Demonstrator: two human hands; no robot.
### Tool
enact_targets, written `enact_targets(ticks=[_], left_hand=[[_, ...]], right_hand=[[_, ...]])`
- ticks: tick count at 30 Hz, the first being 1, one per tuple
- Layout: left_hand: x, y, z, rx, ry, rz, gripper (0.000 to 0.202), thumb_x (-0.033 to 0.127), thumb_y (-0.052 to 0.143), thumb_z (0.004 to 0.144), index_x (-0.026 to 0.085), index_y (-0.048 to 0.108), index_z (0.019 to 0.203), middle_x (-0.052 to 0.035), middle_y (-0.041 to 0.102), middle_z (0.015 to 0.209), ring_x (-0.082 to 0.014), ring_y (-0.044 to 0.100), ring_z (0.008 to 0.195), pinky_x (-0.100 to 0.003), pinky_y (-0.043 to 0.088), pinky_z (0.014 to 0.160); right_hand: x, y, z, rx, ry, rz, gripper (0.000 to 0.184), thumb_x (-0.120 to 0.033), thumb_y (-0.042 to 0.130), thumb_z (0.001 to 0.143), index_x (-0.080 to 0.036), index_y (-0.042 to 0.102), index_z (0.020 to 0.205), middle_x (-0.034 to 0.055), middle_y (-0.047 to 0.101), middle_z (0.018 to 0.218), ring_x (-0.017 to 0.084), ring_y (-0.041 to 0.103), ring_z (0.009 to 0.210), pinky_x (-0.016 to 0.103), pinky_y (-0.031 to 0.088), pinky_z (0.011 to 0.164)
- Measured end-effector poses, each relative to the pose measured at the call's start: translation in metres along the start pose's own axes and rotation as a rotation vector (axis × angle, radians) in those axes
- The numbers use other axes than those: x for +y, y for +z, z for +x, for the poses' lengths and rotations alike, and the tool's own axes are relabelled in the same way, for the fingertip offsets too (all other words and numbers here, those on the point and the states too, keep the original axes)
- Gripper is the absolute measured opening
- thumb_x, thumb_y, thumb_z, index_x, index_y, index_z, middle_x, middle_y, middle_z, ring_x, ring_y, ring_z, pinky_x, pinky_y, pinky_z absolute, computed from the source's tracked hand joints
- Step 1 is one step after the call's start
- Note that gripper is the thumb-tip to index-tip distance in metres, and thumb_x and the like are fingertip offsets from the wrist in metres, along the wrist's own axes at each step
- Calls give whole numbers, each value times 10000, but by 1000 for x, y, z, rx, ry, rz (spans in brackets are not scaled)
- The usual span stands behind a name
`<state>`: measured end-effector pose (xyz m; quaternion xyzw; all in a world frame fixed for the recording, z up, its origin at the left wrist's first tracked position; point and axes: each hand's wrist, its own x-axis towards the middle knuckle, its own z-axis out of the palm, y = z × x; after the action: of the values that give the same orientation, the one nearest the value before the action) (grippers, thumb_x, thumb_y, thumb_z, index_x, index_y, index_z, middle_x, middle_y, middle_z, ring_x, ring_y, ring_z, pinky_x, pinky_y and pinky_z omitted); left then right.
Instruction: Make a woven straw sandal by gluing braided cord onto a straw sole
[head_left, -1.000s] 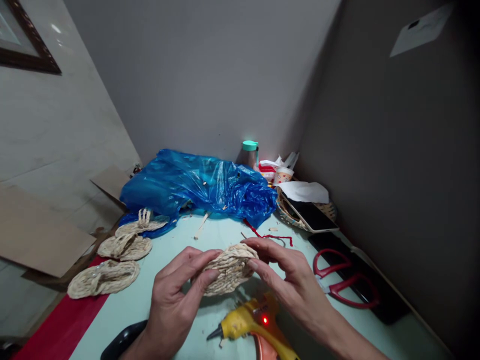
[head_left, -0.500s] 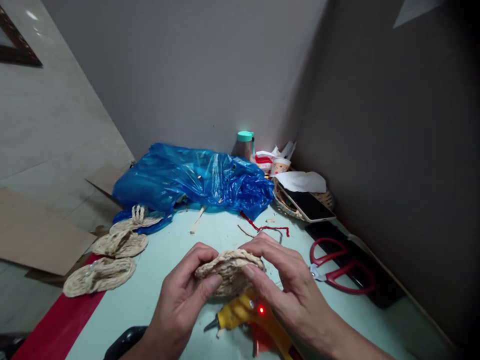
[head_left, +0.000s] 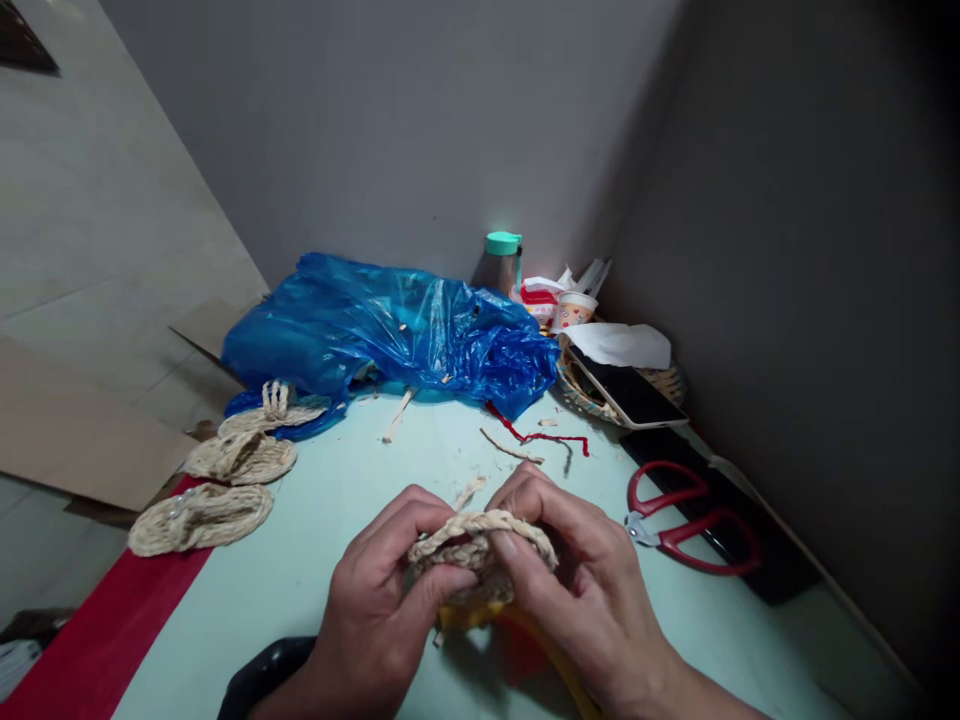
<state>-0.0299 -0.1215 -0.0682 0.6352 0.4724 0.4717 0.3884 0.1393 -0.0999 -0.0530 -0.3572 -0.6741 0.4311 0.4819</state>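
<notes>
- both hands are on the same thing: a small woven straw piece (head_left: pixel 469 535), held a bit above the table (head_left: pixel 315 520), front-centre of the view
- left hand (head_left: pixel 382 590) is clamped on its left end, thumb on the near side, fingers curled over the far edge
- right hand (head_left: pixel 585 590) is pinching the right end the same way, thumb pressed on the braided rim, so both are closed tight on it, no gap afaict
- a loose straw end (head_left: pixel 471 490) sticks up from the piece btw the two hands
- right under the piece there's a yellow tool (head_left: pixel 465 615), mostly hidden by the hands, can't tell much more
- red-handled scissors (head_left: pixel 675 515) lie to the right, near the right hand but not touching
- black rounded object (head_left: pixel 262 675) at the bottom edge, just beside the left wrist
- left side of the table: three finished woven sandals (head_left: pixel 201 517) in a row, the nearest one partly on a red strip (head_left: pixel 105 640)
- back of the table: crumpled blue plastic bag (head_left: pixel 390 330), w/ a red string (head_left: pixel 536 437) trailing out in front of it
- far right corner: basket (head_left: pixel 581 385) w/ a phone (head_left: pixel 626 393) lying across it and a white tissue (head_left: pixel 622 345) behind that, plus a paper cup (head_left: pixel 576 308) and a teal-capped bottle (head_left: pixel 501 262) against the wall
</notes>
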Motion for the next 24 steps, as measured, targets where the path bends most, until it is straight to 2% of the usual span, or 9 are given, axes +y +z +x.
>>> enact_targets(ticks=[4, 7, 8, 10, 12, 14, 18, 21, 24], left_hand=[[2, -2, 3, 37, 9, 75, 114, 118, 601, 840, 227, 630, 828, 23, 569, 820, -130, 560, 742, -214, 435, 661], [4, -4, 8, 52, -48, 39, 93, 131, 610, 825, 219, 635, 812, 14, 570, 818, -146, 559, 768, -226, 444, 680], [5, -5, 9, 58, -72, 9, 78, 142, 619, 819, 219, 636, 816, 12, 570, 825, -151, 558, 779, -229, 447, 690], [6, -7, 10, 51, -128, -73, 43, 188, 638, 818, 222, 633, 845, 12, 574, 848, -157, 559, 800, -234, 455, 705], [6, -9, 10, 31, -196, -173, 79, 248, 652, 828, 226, 625, 899, 11, 593, 873, -161, 565, 813, -236, 465, 716], [6, -10, 11, 38, -255, -267, 147, 299, 676, 822, 225, 616, 934, 10, 606, 878, -164, 570, 825, -238, 469, 729], [4, -8, 14, 117, -322, -428, 234, 313, 742, 764, 206, 616, 928, 3, 600, 875, -166, 553, 823, -252, 464, 738], [4, -6, 15, 87, -348, -498, 256, 302, 748, 761, 205, 618, 960, 7, 580, 855, -156, 539, 802, -256, 455, 730], [6, -8, 14, 35, -358, -491, 277, 306, 758, 755, 208, 630, 981, 11, 577, 856, -150, 541, 799, -242, 442, 716]], right_hand=[[5, -2, 4, -96, 228, 217, 239, -348, 554, 917, -177, 547, 750, -19, 516, 709, 108, 447, 644, 231, 363, 583], [8, -5, 8, -141, 310, 325, 225, -373, 600, 914, -178, 602, 800, -26, 544, 728, 99, 462, 668, 214, 378, 606], [8, -6, 9, -145, 318, 319, 203, -377, 611, 914, -187, 643, 849, -19, 582, 778, 104, 496, 710, 213, 394, 639], [6, -10, 11, -151, 321, 285, 220, -394, 631, 907, -255, 679, 1070, -15, 638, 916, 128, 559, 840, 226, 423, 728], [4, -14, 12, -165, 337, 254, 400, -431, 622, 910, -335, 577, 1296, -21, 649, 994, 155, 579, 955, 255, 433, 817], [2, -18, 14, -176, 333, 247, 471, -473, 598, 917, -334, 520, 1360, -15, 653, 1009, 175, 578, 1032, 277, 431, 882], [5, -20, 19, -123, 300, 254, 387, -462, 566, 940, -275, 591, 1277, 13, 662, 1101, 176, 562, 1119, 274, 411, 954], [9, -17, 21, -122, 294, 256, 258, -400, 635, 898, -227, 680, 1085, 14, 676, 971, 154, 606, 931, 246, 456, 820], [11, -16, 23, -131, 286, 254, 200, -369, 654, 877, -173, 692, 876, 2, 640, 805, 120, 560, 733, 220, 440, 674]])
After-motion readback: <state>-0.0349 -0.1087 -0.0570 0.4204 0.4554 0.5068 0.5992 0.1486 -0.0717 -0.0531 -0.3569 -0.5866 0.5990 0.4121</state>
